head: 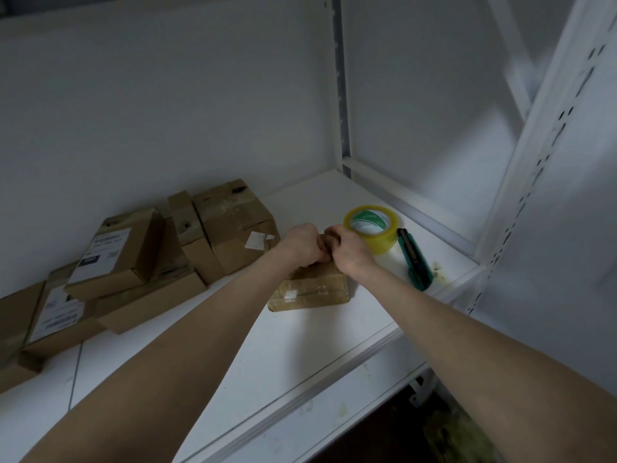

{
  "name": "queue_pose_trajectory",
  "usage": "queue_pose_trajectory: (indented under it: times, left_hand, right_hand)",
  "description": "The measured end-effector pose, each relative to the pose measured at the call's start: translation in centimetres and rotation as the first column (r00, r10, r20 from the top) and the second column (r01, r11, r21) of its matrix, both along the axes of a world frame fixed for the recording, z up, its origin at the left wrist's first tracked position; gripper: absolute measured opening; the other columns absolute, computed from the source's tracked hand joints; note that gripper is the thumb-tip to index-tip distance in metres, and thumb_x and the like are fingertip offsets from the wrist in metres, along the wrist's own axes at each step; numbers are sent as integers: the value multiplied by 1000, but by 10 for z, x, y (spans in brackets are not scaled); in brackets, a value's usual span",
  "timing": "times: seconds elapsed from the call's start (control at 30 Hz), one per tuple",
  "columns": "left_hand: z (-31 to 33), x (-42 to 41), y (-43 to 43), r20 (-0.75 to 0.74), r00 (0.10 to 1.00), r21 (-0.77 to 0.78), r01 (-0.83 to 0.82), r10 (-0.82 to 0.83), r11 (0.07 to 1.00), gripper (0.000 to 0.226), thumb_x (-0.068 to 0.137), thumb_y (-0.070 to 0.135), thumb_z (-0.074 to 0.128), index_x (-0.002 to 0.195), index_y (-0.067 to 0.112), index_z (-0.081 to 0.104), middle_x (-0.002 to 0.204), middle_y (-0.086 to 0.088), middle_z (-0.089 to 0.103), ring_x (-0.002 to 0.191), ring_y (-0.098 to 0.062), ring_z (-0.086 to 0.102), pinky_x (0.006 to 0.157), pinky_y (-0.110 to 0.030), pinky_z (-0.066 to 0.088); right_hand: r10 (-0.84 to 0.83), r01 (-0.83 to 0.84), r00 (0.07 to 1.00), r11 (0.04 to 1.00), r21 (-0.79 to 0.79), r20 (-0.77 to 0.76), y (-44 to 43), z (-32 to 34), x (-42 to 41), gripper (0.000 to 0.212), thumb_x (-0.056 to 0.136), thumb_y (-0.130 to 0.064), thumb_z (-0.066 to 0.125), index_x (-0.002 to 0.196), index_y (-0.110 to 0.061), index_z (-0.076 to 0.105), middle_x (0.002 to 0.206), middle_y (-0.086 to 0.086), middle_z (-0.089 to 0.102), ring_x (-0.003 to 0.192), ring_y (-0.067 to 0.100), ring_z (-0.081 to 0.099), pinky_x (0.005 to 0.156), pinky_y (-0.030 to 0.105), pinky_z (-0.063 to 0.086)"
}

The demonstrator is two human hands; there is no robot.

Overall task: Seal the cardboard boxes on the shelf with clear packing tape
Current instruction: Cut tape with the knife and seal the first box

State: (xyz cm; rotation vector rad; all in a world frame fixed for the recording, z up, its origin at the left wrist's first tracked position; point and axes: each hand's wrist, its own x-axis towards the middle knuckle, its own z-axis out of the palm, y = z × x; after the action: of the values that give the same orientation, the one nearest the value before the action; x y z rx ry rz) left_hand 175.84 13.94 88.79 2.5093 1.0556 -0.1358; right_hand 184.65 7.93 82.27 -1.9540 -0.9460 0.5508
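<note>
Box (310, 292) gripped; left hand (302, 242), right hand (354, 252) atop.

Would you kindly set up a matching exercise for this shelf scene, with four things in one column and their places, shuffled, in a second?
Column A
1. tape roll
2. green utility knife
3. small box
4. pile of boxes

Column B
a. lying nearest the right end of the shelf
b. under the left hand and right hand
c. heaped at the left, by the back wall
d. lying flat just behind the right hand

Pairs: 1-d, 2-a, 3-b, 4-c
</note>
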Motion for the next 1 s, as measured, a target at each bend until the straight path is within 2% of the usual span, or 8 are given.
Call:
queue_pose_trajectory:
  times: [0.2, 0.3, 0.4, 0.47, 0.53, 0.6, 0.73, 1.0]
  left_hand:
    - [5, 2, -5, -6, 1000, 45, 2, -2, 999, 22, 89, 20, 61, 95, 2, 71, 80, -11, 64, 75, -23, 63, 63, -27, 50]
    - [7, 2, -6, -3, 1000, -36, -25, 25, 999, 16, 88, 11, 61, 96, 2, 72, 77, -10, 64, 60, -16, 59, 50, -19, 49]
    - [6, 1, -6, 34, 998, -82, -58, 61, 995, 13, 85, 7, 66, 97, 7, 72, 72, -6, 63, 57, -12, 57, 46, -16, 48]
    - [4, 0, -5, 46, 996, -85, -71, 75, 994, 12, 84, 9, 69, 96, 9, 71, 73, -5, 65, 61, -13, 59, 51, -18, 48]
    - [4, 1, -4, 48, 995, -80, -82, 86, 993, 18, 82, 13, 72, 99, 9, 72, 88, -10, 71, 73, -17, 64, 65, -23, 50]
    - [5, 2, -3, 54, 993, -108, -100, 106, 989, 22, 81, 14, 74, 102, 9, 73, 95, -12, 71, 82, -21, 66, 72, -27, 53]
    - [5, 2, -3, 74, 983, -186, -151, 167, 971, 24, 81, 12, 73, 104, 5, 72, 88, -11, 65, 74, -19, 60, 55, -22, 50]
    - [6, -2, 4, 53, 970, -260, -214, 236, 941, 25, 83, 13, 72, 104, 0, 69, 85, -10, 62, 67, -13, 57, 54, -20, 51]
  right_hand:
    - [-4, 4, 1000, 1000, -14, 0, 1, -1, 1, 28, 101, -24, 44, 125, -17, 57, 121, 9, 64, 108, 25, 58, 82, 26, 42]
    - [-5, 5, 1000, 1000, -15, -5, 1, -1, 0, 28, 101, -24, 43, 125, -17, 56, 119, 9, 64, 106, 25, 58, 84, 29, 44]
    - [-4, 4, 1000, 1000, -10, -13, 1, 0, 0, 29, 100, -23, 43, 125, -16, 57, 119, 9, 64, 107, 26, 58, 85, 29, 43]
    - [-4, 4, 1000, 1000, -11, -9, 1, 0, 0, 30, 100, -23, 43, 125, -17, 57, 120, 9, 64, 107, 26, 58, 84, 28, 43]
    - [-3, 3, 1000, 1000, -9, -8, 1, 0, 0, 30, 101, -24, 43, 126, -17, 57, 122, 9, 63, 109, 27, 58, 84, 28, 42]
    - [-4, 4, 1000, 1000, -7, -22, 1, 0, 0, 31, 102, -24, 42, 129, -16, 56, 124, 9, 62, 111, 26, 57, 84, 25, 39]
    - [-4, 4, 1000, 1000, -1, -12, 0, 0, 0, 32, 102, -24, 42, 130, -16, 55, 127, 8, 62, 114, 26, 56, 84, 25, 38]
    - [0, 0, 1000, 1000, -8, 22, 2, -1, 1, 31, 102, -20, 42, 130, -15, 55, 128, 8, 61, 116, 27, 56, 91, 29, 41]
